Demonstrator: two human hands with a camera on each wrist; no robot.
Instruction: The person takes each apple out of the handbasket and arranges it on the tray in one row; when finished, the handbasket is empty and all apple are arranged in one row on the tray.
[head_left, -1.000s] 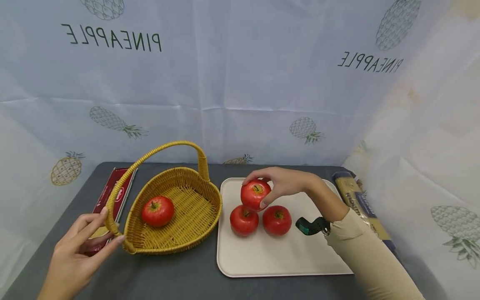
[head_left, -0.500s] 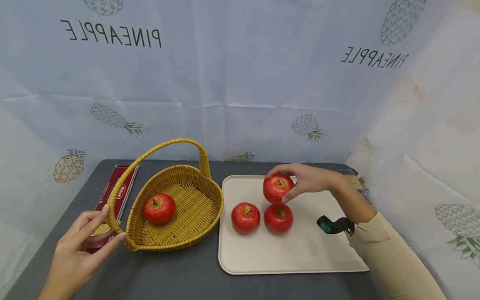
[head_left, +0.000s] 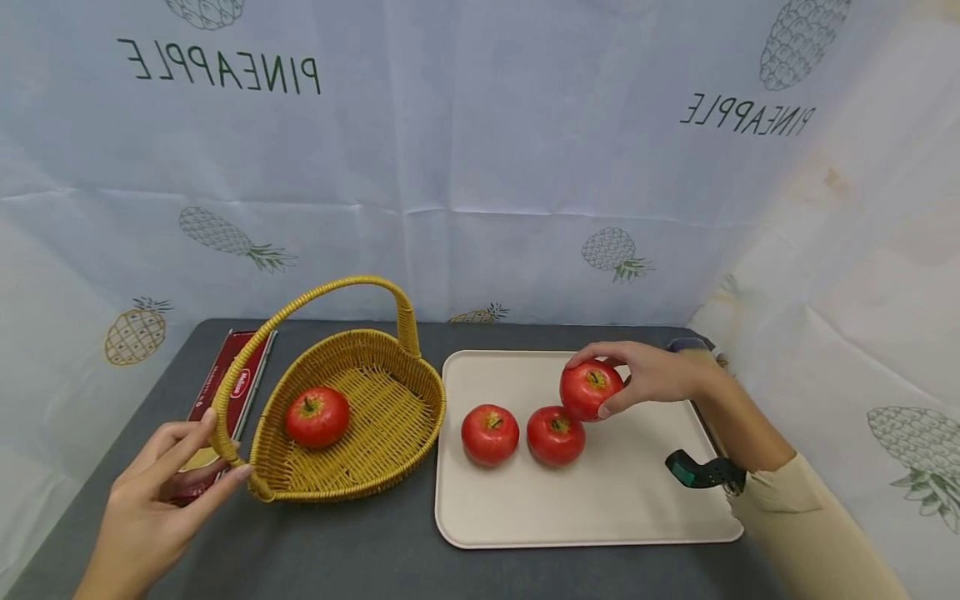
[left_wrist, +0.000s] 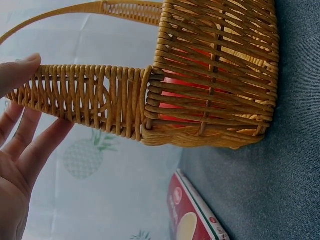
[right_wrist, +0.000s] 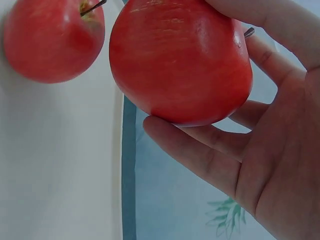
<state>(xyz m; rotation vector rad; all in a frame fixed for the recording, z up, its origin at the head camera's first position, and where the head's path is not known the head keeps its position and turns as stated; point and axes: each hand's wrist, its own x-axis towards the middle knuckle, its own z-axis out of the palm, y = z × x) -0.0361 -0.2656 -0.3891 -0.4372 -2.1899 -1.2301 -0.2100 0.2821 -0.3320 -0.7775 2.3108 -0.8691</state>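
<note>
While the left hand pinches the wicker basket by its handle | right hand clamped round a red apple above the tray, toward its far edge | two more apples toward tray's left edge; another apple inside basket

A red box lies on the table.

Left hand held by the left edge of the surface, fingers pinched, right hand raised toward its far right corner, fingertips partly hidden, seemingly curled
</note>
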